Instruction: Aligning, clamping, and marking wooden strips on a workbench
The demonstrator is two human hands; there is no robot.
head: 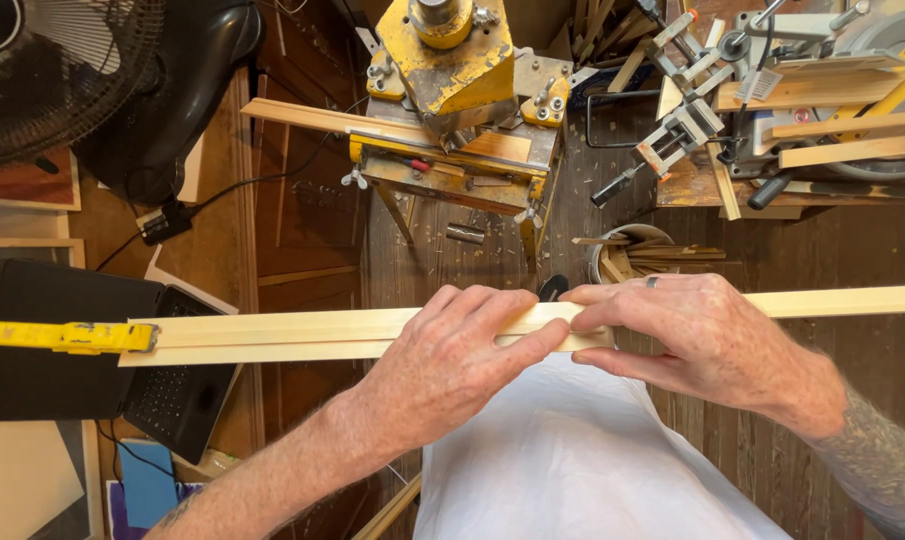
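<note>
Workshop floor below; left hand (453, 365) and right hand (708, 335) each grip pale wood strips (303, 335), joint hidden under fingers, tape measure (68, 336) cut off left.

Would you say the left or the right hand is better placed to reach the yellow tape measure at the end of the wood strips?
Probably the left hand: it grips the wood strips on the side toward the yellow tape measure. The right hand lies farther away.

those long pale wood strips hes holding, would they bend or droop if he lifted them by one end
Probably some droop: the wood strips are long and thin, spanning most of the view. Likely light, since the left hand and right hand only pinch them with fingertips. Two separate lengths lie side by side, so they could slide apart.
</note>
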